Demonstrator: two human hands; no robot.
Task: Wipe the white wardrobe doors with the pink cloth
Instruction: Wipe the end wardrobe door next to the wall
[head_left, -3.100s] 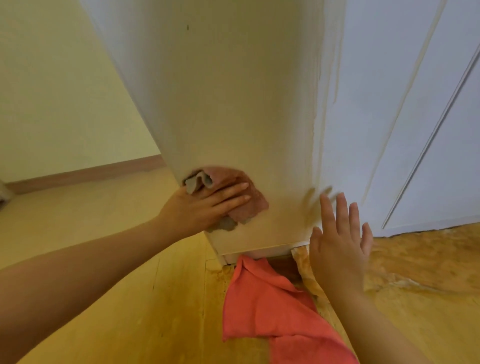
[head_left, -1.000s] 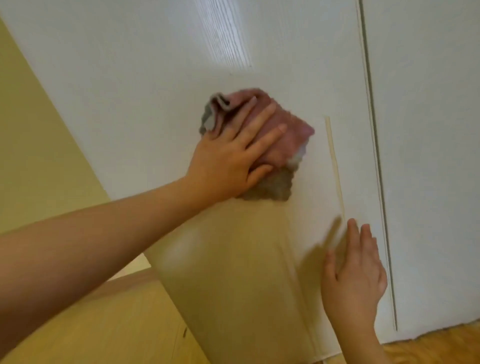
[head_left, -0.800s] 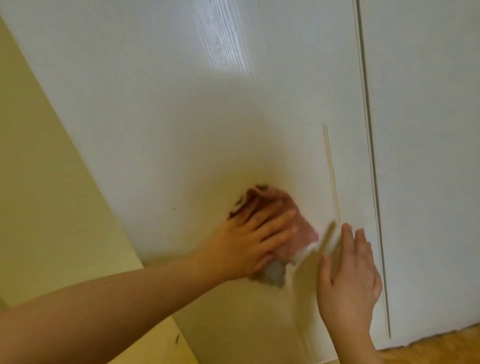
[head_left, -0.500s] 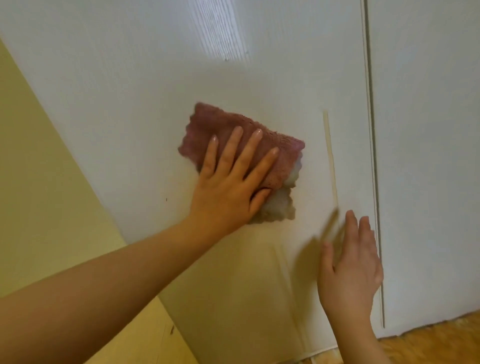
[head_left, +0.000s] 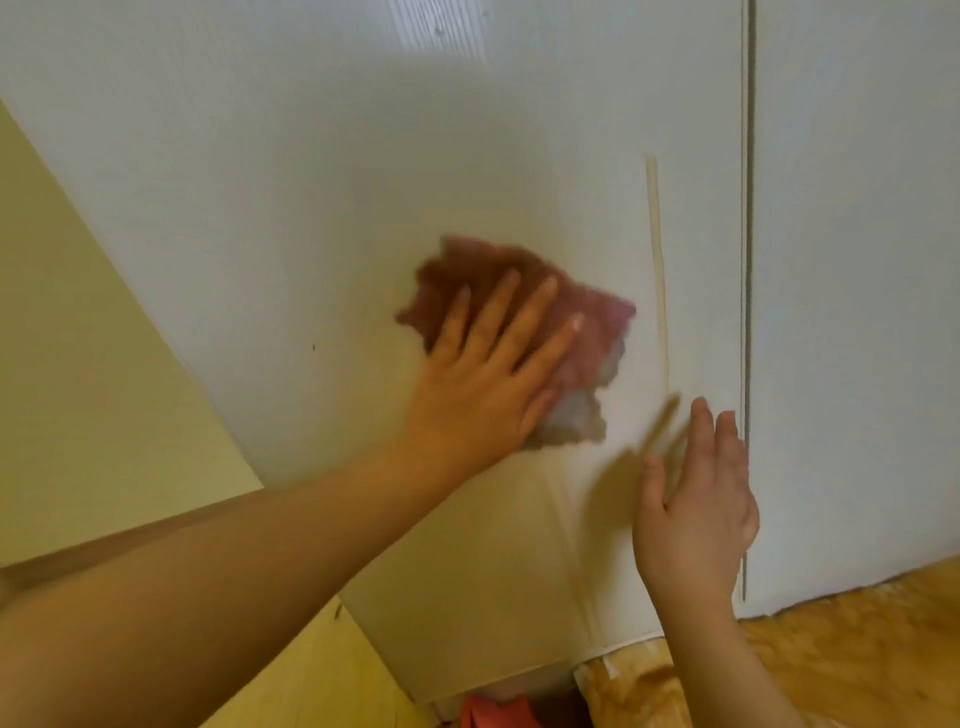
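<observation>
1. Your left hand (head_left: 483, 384) lies flat on the pink cloth (head_left: 592, 338). The fingers (head_left: 524, 312) are straight and spread, and they press the cloth to the surface. They do not curl around it.
2. The pink cloth is spread against the white wardrobe door (head_left: 311, 182), in its lower middle part. The cloth looks blurred. Its upper edge shows above your fingertips, and a paler part of it shows below and to the right of your palm.
3. Your right hand (head_left: 696, 499) holds nothing. Its fingers are straight and close together and point upward, to the right of the cloth. It is very near the door and throws a shadow on it, but you cannot tell if it touches the surface.
4. A thin pale vertical strip (head_left: 657, 260) runs on the door between the cloth and the dark gap (head_left: 747, 260). On the other side of this gap stands the second white door (head_left: 857, 260).
5. A small dark speck (head_left: 313, 346) sits on the door, to the left of the cloth.
6. Under the door's bottom edge a piece of red fabric (head_left: 493, 714) shows on the floor. The wooden floor (head_left: 857, 649) lies at the lower right, and a yellow wall (head_left: 78, 338) is at the left.
</observation>
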